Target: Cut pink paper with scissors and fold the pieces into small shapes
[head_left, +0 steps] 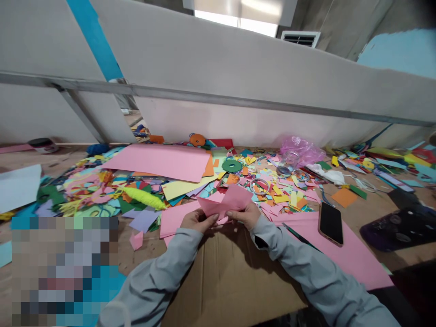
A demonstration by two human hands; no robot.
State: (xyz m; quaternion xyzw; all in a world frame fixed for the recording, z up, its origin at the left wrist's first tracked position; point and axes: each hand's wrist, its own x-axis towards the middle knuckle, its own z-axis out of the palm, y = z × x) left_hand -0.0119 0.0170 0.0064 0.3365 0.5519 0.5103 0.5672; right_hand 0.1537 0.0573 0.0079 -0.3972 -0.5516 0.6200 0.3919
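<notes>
The head view looks forward and down from above the hands [193, 221] toward a pale partition [218, 59].

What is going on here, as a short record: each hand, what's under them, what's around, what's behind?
Left hand: pinching the folded pink paper
Right hand: pinching the same paper
Below the hands: brown cardboard
Right side: phone, screen dark, lying on a pink sheet
Left side: bright yellow yarn among paper pieces
Beyond the hands: many colored paper scraps; a larger pink sheet lying over other papers
Background: pale panel crossed by a metal bar
</notes>
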